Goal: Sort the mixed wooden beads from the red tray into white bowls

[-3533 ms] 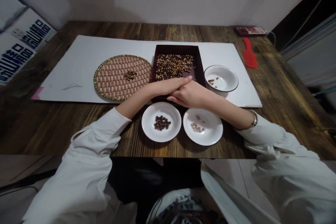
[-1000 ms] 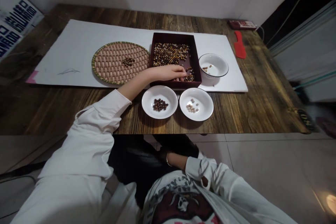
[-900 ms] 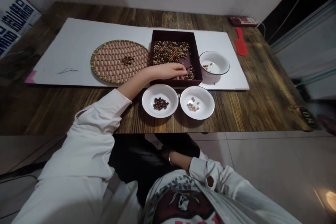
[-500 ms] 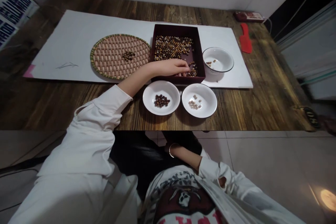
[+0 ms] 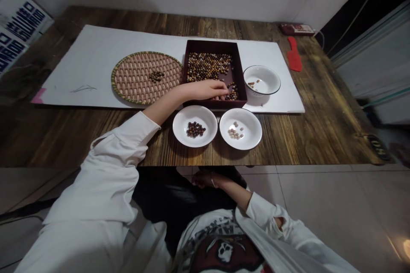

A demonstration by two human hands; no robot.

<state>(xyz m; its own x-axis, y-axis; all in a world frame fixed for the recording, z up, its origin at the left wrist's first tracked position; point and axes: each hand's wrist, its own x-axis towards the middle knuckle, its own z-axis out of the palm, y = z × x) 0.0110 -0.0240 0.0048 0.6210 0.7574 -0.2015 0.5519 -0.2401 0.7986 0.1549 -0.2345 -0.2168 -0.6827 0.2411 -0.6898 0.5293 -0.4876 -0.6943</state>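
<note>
The person's two hands were well apart. The left hand [image 5: 208,88] reached over the near left corner of a dark red open box [image 5: 242,79], its fingers bent down among small round beads. Its fingertips were partly hidden, so I could not tell whether they were pinching one. Most of the mixed beads [image 5: 208,66], brown, golden and pale, lay spread in the box just beyond that hand; a smaller cluster [image 5: 232,92] lay right at its fingertips.

The right hand [image 5: 203,178] was below the table's near edge, against dark trousers [image 5: 173,196], with a thin bracelet [image 5: 212,179] at its wrist. It lay in shadow, and I could not tell whether it held anything.

To the left of the left hand, partly behind its forearm, was a round woven tray [image 5: 134,76] with a little pile of brownish beads [image 5: 156,76]. Just nearer the body than that hand, two white bowls stood side by side: the left bowl [image 5: 179,130] held dark beads [image 5: 195,129], the right bowl [image 5: 253,134] pale ones [image 5: 235,133]. Right of the left hand, beside the box, a dark-rimmed bowl [image 5: 270,80] held a few beads; farther right lay a red scraper [image 5: 294,57].
</note>
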